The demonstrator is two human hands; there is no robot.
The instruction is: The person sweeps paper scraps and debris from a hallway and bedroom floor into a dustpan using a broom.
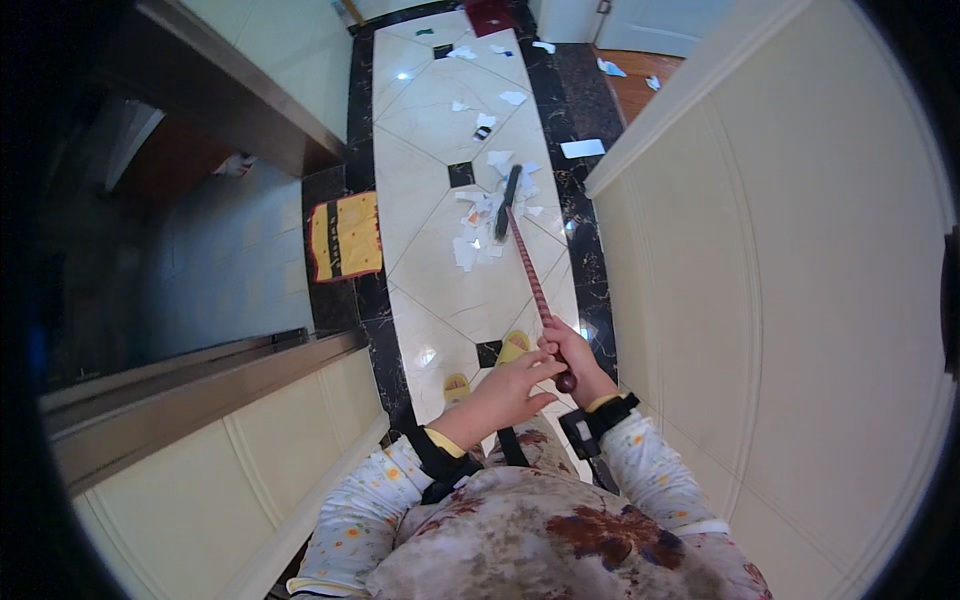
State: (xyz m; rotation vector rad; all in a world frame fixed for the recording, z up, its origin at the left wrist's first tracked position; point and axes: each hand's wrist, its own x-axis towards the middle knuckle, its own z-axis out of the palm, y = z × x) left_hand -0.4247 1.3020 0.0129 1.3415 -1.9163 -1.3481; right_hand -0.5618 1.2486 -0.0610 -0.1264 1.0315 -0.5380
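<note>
My right hand (574,356) is closed around the upper part of a broom's red striped handle (530,270), near its rounded end. My left hand (517,386) lies beside the same handle end, fingers apart and thumb spread; its fingertips reach the handle, though whether they press on it is unclear. The handle slants away from me to a dark broom head (508,202) on the tiled floor. Torn white paper scraps (472,251) lie on both sides of the broom head, and part of the pile is hidden under it.
More paper pieces (513,97) are scattered farther down the hallway, some on a wooden floor (637,75) past the right doorway. A yellow mat (349,236) lies at the left doorway. A cream wall panel (712,247) rises close on the right. My yellow slippers (456,385) stand below.
</note>
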